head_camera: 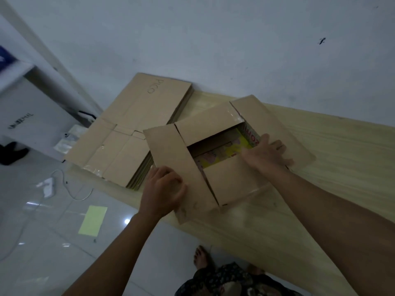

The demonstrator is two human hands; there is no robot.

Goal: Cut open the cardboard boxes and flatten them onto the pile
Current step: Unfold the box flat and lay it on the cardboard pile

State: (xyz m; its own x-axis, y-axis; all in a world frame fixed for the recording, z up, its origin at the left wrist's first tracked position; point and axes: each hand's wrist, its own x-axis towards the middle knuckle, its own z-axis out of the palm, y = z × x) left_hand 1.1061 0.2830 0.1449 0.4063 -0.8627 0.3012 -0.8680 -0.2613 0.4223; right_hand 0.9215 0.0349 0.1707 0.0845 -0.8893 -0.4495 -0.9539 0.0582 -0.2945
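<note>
Nearest you, your left hand (163, 188) curls its fingers around the edge of the near-left flap of the brown cardboard box (213, 154), holding that flap spread outward. Your right hand (266, 154) lies with fingers straight across the right flap, thumb hooked at the opening, pressing it down flat. The box sits on the pale wooden table (320, 189), all 4 flaps opened, so the yellow printed contents (235, 146) show inside; they probably have to come out before it can collapse. Just beyond, on the table's far left end, the pile of flattened brown cartons (128, 129) waits within easy reach.
</note>
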